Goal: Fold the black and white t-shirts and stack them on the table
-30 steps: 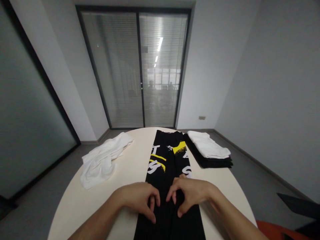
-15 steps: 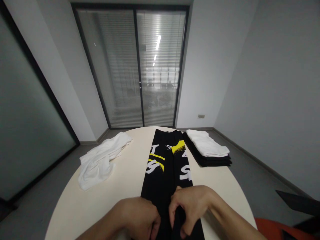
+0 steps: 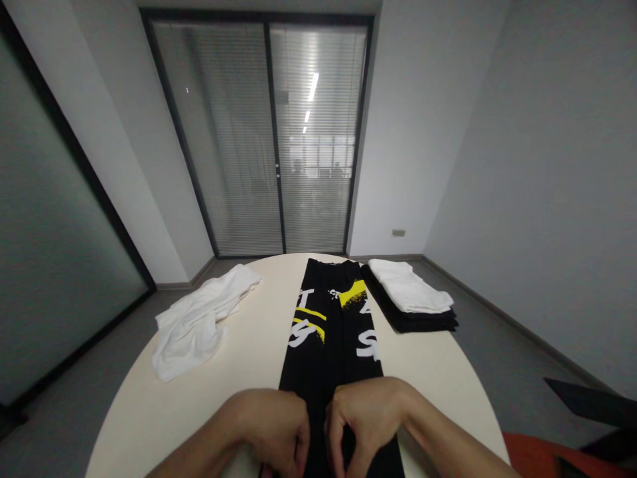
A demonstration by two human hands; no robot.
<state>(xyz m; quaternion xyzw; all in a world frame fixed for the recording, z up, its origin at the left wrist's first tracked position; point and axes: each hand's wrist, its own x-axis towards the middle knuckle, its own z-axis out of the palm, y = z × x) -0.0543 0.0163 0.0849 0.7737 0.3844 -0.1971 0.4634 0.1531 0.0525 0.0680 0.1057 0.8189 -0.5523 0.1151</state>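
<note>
A long black garment (image 3: 332,332) with yellow and white print lies folded into a narrow strip down the middle of the round cream table (image 3: 249,352). My left hand (image 3: 271,428) and my right hand (image 3: 365,421) sit side by side on its near end, at the bottom of the view. Both have their fingers curled and pinched into the black cloth. The fingertips partly run off the bottom of the view.
A crumpled white garment (image 3: 196,322) lies on the table's left side. At the far right of the table stands a folded stack, white cloth (image 3: 408,292) on top of black. Beyond are glass doors with blinds (image 3: 269,139). An orange seat (image 3: 542,455) shows at the bottom right.
Both hands have drawn back toward me along the black garment and closed more tightly on its near end. The view has tilted slightly upward.
</note>
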